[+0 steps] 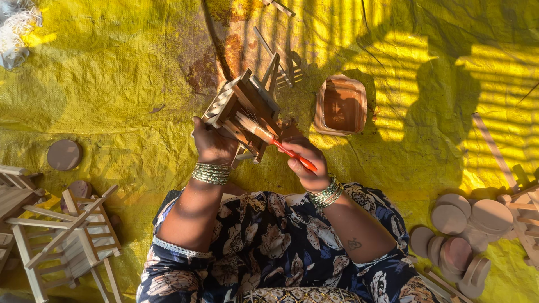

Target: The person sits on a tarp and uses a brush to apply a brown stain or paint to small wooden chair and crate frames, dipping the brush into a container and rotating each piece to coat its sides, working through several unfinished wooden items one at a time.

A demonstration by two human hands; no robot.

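Note:
My left hand [212, 145] grips a small wooden slatted frame [242, 106], a miniature piece of furniture, and holds it tilted above the yellow tarp [123, 84]. My right hand [306, 165] holds a paintbrush with an orange handle [268, 137]. Its bristles rest against the frame's dark stained side. Both wrists wear stacked bangles. Just right of the frame sits a rectangular tub [341, 105] of brown stain.
Unstained miniature wooden chairs [62, 235] lie at the lower left. A round wooden disc [64, 155] lies left. Several wooden discs [466, 235] are piled at the lower right beside more wooden frames [525, 219]. Loose sticks [278, 7] lie at the top.

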